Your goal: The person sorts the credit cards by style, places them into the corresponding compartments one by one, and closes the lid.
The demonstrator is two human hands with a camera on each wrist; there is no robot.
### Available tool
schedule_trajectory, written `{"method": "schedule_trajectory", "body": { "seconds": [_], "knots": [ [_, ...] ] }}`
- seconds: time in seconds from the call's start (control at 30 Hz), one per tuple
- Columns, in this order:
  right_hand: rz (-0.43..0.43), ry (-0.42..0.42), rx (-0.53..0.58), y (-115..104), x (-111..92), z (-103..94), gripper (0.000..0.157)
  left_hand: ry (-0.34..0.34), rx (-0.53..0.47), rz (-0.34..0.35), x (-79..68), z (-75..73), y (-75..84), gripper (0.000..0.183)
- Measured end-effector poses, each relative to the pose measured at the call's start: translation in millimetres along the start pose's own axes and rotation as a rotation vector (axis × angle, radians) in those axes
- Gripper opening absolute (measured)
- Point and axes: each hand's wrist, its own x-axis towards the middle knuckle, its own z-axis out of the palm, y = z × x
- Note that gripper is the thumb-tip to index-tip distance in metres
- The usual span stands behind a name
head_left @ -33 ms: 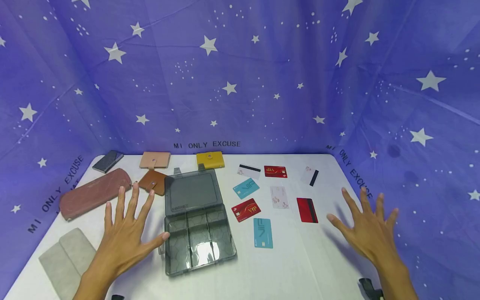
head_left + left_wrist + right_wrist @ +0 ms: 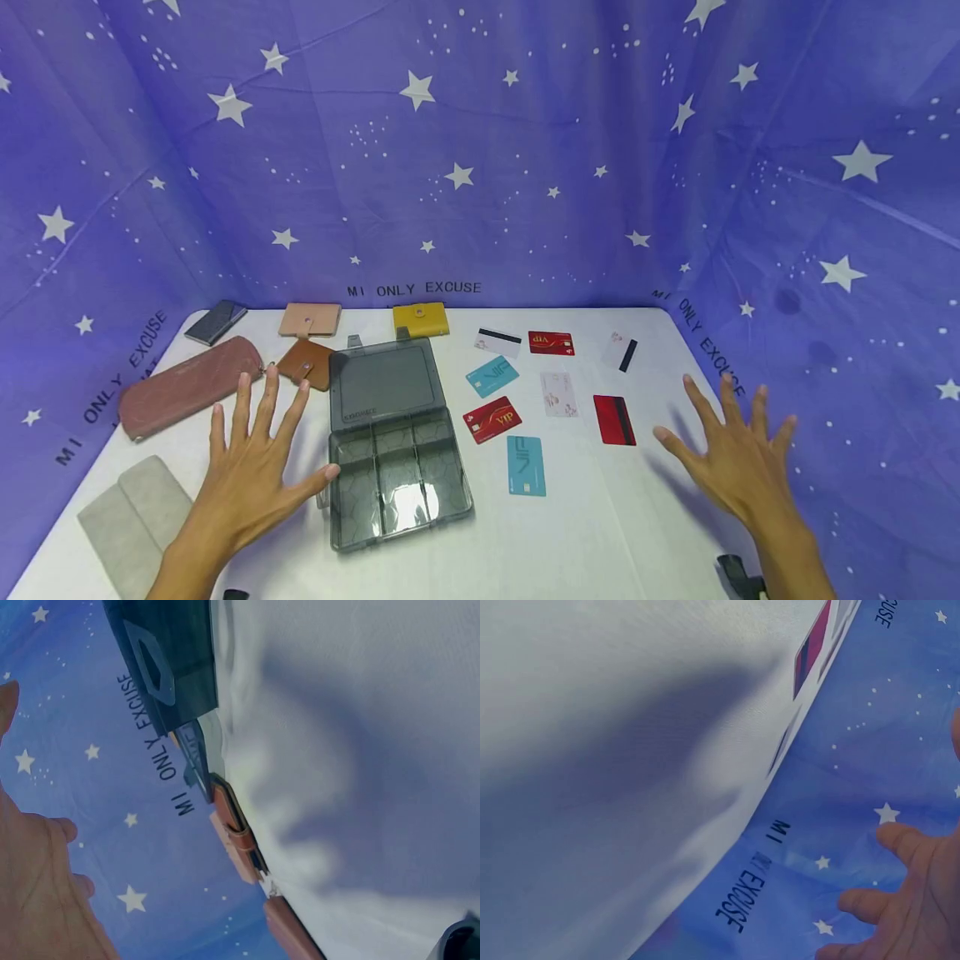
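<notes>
My left hand (image 2: 251, 475) hovers over the table with fingers spread and nothing in it. Its thumb overlaps the left edge of a grey see-through plastic box (image 2: 401, 521) in the head view; the box's lid (image 2: 386, 379) is folded back and its compartments hold nothing. On the right, my right hand (image 2: 738, 462) is likewise spread above the table, holding nothing. Nearest to it lies a red card (image 2: 614, 420) with a dark stripe. Further left are teal cards (image 2: 527, 467), red VIP cards (image 2: 492, 419) and pale cards (image 2: 559, 394), all flat.
Left of the box lie a long dusty-pink zip case (image 2: 195, 387), a grey flap pouch (image 2: 135, 517) and a brown snap wallet (image 2: 306, 364). Along the back are a dark card holder (image 2: 216, 322), a beige wallet (image 2: 310, 320) and a yellow one (image 2: 421, 319). Purple star-print curtains (image 2: 480, 167) surround the table.
</notes>
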Motion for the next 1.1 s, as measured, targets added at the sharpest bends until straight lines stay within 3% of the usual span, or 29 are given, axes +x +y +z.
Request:
{"method": "schedule_trajectory", "body": {
  "seconds": [0.27,0.43,0.57,0.7,0.8,0.9,1.1],
  "knots": [
    [-0.036,0.002,-0.021,-12.7,3.5,3.9,0.089,-0.015,-0.01,0.009,-2.4,2.9,2.7,0.108],
    [-0.11,0.013,0.117,-46.1,2.9,11.6,0.088,-0.081,-0.097,-0.001,-6.9,7.1,9.6,0.106],
    [-0.15,-0.071,0.271,-82.8,1.6,22.7,0.084,-0.134,-0.229,-0.015,-13.3,11.3,16.0,0.106],
    [-0.179,-0.199,0.351,-119.3,0.0,36.5,0.074,-0.142,-0.342,-0.014,-20.3,17.3,19.4,0.108],
    [-0.224,-0.259,0.336,-141.3,-0.2,47.5,0.071,-0.133,-0.385,-0.011,-26.3,21.2,20.4,0.11],
    [-0.245,-0.265,0.277,-156.5,1.1,55.4,0.072,-0.109,-0.395,-0.011,-30.7,23.7,21.8,0.109],
    [-0.228,-0.265,0.277,-167.0,4.9,57.7,0.064,-0.079,-0.389,-0.049,-34.1,27.6,24.8,0.094]
  ]
}}
